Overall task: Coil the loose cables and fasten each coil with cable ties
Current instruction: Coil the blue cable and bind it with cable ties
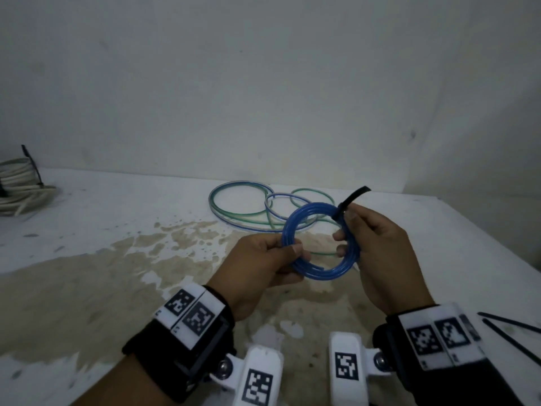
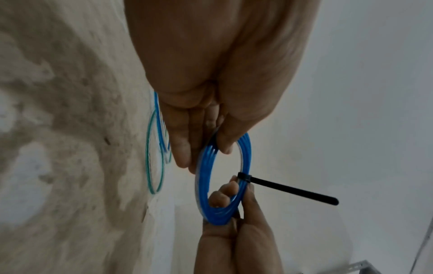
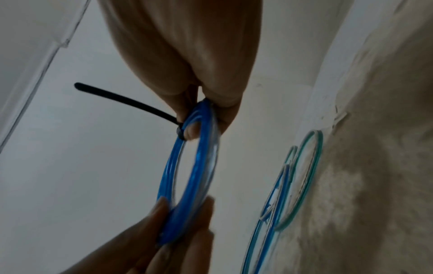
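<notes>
A blue cable coil (image 1: 314, 271) (image 2: 202, 178) (image 3: 189, 174) hangs in the air between both hands, above the stained table (image 1: 87, 273). My left hand (image 1: 263, 259) (image 2: 206, 129) pinches its left side between thumb and fingers. My right hand (image 1: 371, 241) (image 3: 201, 103) grips its right side, fingers hooked through the ring. A black cable tie (image 1: 352, 196) (image 2: 288, 189) (image 3: 126, 101) is looped around the coil by my right fingers, its tail sticking out. Loose blue and green cables (image 1: 243, 209) (image 3: 302, 178) lie on the table behind.
A tied white cable bundle (image 1: 20, 186) sits at the far left of the table. Spare black cable ties (image 1: 512, 335) lie near the right edge. A pale wall (image 1: 263, 83) stands close behind the table.
</notes>
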